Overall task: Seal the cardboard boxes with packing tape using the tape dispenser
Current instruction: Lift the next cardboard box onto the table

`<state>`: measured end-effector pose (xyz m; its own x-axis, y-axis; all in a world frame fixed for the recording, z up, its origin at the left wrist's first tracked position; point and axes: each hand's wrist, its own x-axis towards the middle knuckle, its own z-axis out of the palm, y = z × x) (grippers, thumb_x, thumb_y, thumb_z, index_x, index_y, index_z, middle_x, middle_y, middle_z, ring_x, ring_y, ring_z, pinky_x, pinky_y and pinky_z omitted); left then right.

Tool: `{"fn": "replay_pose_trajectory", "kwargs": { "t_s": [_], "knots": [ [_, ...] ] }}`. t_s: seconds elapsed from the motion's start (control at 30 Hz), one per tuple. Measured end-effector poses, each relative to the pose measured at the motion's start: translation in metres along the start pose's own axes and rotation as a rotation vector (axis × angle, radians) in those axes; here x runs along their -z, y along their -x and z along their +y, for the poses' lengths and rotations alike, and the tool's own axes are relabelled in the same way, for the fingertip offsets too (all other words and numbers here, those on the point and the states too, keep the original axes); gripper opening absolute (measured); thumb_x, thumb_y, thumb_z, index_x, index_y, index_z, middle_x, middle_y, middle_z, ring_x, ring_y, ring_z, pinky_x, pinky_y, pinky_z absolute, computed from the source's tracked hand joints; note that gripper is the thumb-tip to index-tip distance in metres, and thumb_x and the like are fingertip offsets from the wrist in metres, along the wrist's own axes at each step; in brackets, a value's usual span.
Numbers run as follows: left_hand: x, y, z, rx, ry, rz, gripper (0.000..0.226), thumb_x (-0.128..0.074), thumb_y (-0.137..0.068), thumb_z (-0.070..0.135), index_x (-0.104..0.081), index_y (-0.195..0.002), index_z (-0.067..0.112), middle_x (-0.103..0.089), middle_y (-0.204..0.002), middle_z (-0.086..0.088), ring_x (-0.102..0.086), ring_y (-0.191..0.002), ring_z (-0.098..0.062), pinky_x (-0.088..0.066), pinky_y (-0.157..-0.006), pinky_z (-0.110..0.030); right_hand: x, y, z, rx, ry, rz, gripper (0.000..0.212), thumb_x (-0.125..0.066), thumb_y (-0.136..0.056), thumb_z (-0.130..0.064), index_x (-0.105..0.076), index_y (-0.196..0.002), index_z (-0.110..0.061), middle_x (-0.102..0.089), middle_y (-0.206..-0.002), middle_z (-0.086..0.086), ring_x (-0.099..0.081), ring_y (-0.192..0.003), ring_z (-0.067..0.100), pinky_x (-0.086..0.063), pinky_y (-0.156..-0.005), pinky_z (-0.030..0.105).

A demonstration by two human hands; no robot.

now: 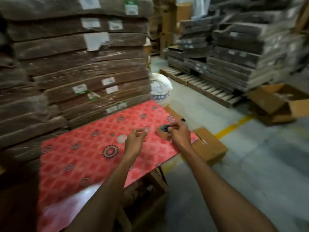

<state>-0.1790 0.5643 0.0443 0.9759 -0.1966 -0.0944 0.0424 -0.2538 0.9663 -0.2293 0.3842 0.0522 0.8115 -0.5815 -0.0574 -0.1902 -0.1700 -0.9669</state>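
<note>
your left hand [135, 139] hovers over the red table [75, 164], fingers curled toward the thumb; through the blur i cannot tell if it pinches a tape end. your right hand [180, 135] grips the one dispenser [163, 131] above the table, likely readying tape. one closed box [209, 146] sits on the floor beside it; open boxes [275, 101] lie farther right, count unclear.

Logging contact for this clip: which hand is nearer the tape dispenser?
Right. The right hand grips the tape dispenser; the left hand hovers apart to its left, above the red table.
</note>
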Motion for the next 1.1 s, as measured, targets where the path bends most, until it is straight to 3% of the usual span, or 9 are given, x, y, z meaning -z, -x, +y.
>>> {"fn": "replay_pose_trajectory", "kwargs": {
  "t_s": [0.03, 0.17, 0.3, 0.43, 0.5, 0.6, 0.8, 0.93, 1.1],
  "knots": [
    [-0.022, -0.005, -0.001, 0.013, 0.015, -0.031, 0.016, -0.069, -0.092, 0.03, -0.067, -0.104, 0.021, -0.075, -0.1, -0.003, -0.07, -0.076, -0.013, -0.048, -0.067, -0.029, 0.02, -0.008, 0.012, -0.041, -0.002, 0.055, 0.021, -0.058, -0.085, -0.006, -0.065, -0.08, -0.025, -0.071, -0.08, 0.005, -0.069, -0.074, 0.031, -0.055, -0.066, 0.04],
    [-0.098, -0.031, -0.007, 0.031, 0.02, -0.157, 0.013, -0.068, -0.091, 0.031, -0.066, -0.101, 0.023, -0.074, -0.1, -0.003, -0.07, -0.082, -0.019, -0.047, -0.062, -0.022, 0.076, -0.037, 0.045, -0.142, -0.015, 0.167, 0.021, -0.058, -0.088, -0.002, -0.067, -0.088, -0.021, -0.073, -0.085, 0.008, -0.069, -0.064, 0.021, -0.051, -0.055, 0.026],
    [-0.162, -0.059, -0.014, 0.047, 0.014, -0.25, 0.01, -0.066, -0.092, 0.025, -0.067, -0.101, 0.022, -0.072, -0.098, -0.004, -0.068, -0.079, -0.018, -0.05, -0.07, -0.031, 0.108, -0.076, 0.081, -0.194, -0.007, 0.241, 0.015, -0.06, -0.084, -0.012, -0.065, -0.083, -0.027, -0.074, -0.086, 0.008, -0.071, -0.07, 0.024, -0.056, -0.067, 0.038],
    [-0.236, -0.088, -0.03, 0.141, 0.027, -0.377, 0.008, -0.065, -0.093, 0.01, -0.064, -0.096, 0.016, -0.068, -0.095, -0.009, -0.062, -0.075, -0.019, -0.043, -0.05, -0.02, 0.139, -0.108, 0.107, -0.321, -0.011, 0.296, 0.014, -0.058, -0.092, -0.006, -0.065, -0.098, -0.015, -0.067, -0.084, 0.008, -0.065, -0.065, 0.023, -0.048, -0.052, 0.027],
    [-0.271, -0.095, -0.041, 0.164, 0.003, -0.436, 0.009, -0.064, -0.095, 0.011, -0.062, -0.102, 0.015, -0.066, -0.095, -0.007, -0.061, -0.08, -0.019, -0.041, -0.049, -0.012, 0.159, -0.127, 0.127, -0.389, 0.003, 0.3, 0.014, -0.058, -0.092, -0.006, -0.065, -0.103, -0.011, -0.069, -0.085, 0.01, -0.066, -0.068, 0.024, -0.051, -0.057, 0.031],
    [-0.322, -0.111, -0.062, 0.235, -0.067, -0.525, 0.013, -0.065, -0.095, 0.018, -0.063, -0.108, 0.016, -0.068, -0.096, -0.005, -0.062, -0.074, -0.014, -0.044, -0.056, -0.016, 0.188, -0.167, 0.164, -0.471, 0.029, 0.322, 0.015, -0.061, -0.087, -0.009, -0.067, -0.1, -0.013, -0.073, -0.09, 0.014, -0.068, -0.068, 0.025, -0.058, -0.071, 0.043],
    [-0.441, -0.181, -0.129, 0.436, -0.168, -0.528, 0.008, -0.069, -0.092, 0.026, -0.067, -0.1, 0.025, -0.073, -0.099, -0.004, -0.069, -0.078, -0.017, -0.049, -0.063, -0.024, 0.246, -0.29, 0.265, -0.612, 0.096, 0.248, 0.014, -0.06, -0.089, -0.009, -0.066, -0.089, -0.021, -0.071, -0.088, 0.009, -0.068, -0.073, 0.026, -0.055, -0.069, 0.042],
    [-0.541, -0.249, -0.212, 0.601, -0.217, -0.456, 0.01, -0.069, -0.09, 0.035, -0.067, -0.096, 0.028, -0.072, -0.099, 0.0, -0.07, -0.089, -0.019, -0.059, -0.081, -0.036, 0.285, -0.409, 0.385, -0.697, 0.173, 0.143, 0.015, -0.062, -0.09, -0.009, -0.067, -0.104, -0.013, -0.071, -0.09, 0.011, -0.066, -0.073, 0.027, -0.053, -0.065, 0.041],
    [-0.654, -0.32, -0.336, 0.779, -0.249, -0.366, 0.012, -0.069, -0.089, 0.037, -0.063, -0.098, 0.032, -0.069, -0.114, -0.003, -0.065, -0.106, -0.026, -0.053, -0.096, -0.044, 0.316, -0.545, 0.541, -0.782, 0.236, 0.048, 0.024, -0.064, -0.092, -0.013, -0.065, -0.115, -0.01, -0.069, -0.096, 0.01, -0.064, -0.078, 0.025, -0.054, -0.072, 0.043]
  ]
}}
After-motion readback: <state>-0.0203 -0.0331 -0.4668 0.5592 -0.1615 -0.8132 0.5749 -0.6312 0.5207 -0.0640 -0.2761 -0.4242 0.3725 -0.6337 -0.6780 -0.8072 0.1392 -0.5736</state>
